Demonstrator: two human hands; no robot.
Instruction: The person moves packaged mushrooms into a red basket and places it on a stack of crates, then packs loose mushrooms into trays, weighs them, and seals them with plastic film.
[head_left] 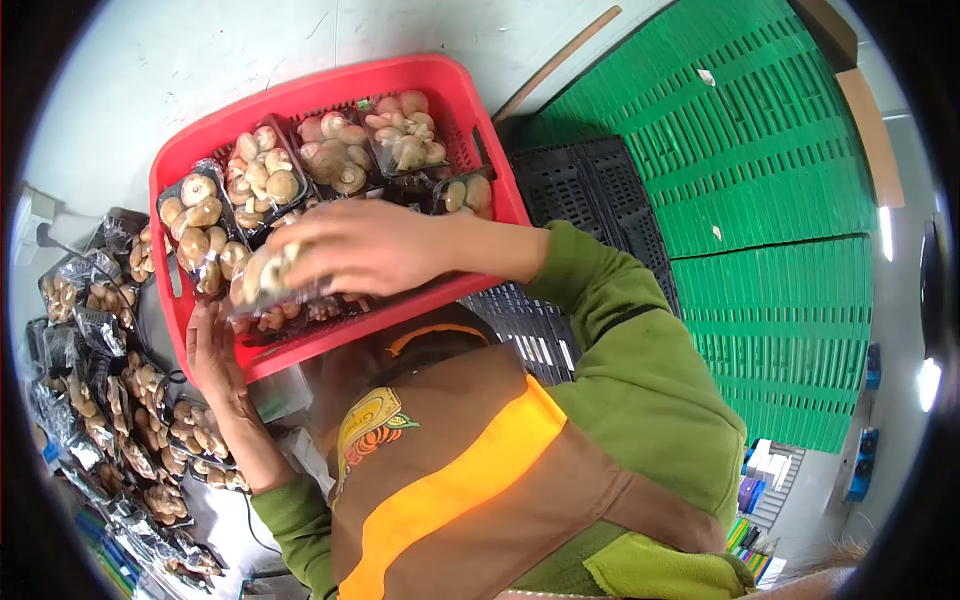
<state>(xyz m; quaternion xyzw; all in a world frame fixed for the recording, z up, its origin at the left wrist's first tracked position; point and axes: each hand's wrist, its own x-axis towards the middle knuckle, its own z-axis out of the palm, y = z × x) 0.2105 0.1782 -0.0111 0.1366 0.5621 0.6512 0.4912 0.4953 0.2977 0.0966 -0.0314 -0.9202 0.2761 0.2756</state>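
My right hand [365,245] reaches across the red plastic crate [340,80], its fingers closed over a wrapped pack of mushrooms [270,272]. Motion blurs that pack, and the hand hides part of it. At the crate's near left corner, my left hand [213,345] has its fingers stretched out against the rim, fingertips close to the same pack. Inside the crate sit several black trays of brown mushrooms under clear film, among them a left tray [203,215], a middle tray [335,150] and a far right tray [405,130].
Many wrapped mushroom packs [150,420] are piled on a surface to the left, with a black cable [140,320] running by them. Green crates [760,200] are stacked at the right. Black perforated crates [590,190] stand beside the red one. A pale wall [220,60] is behind.
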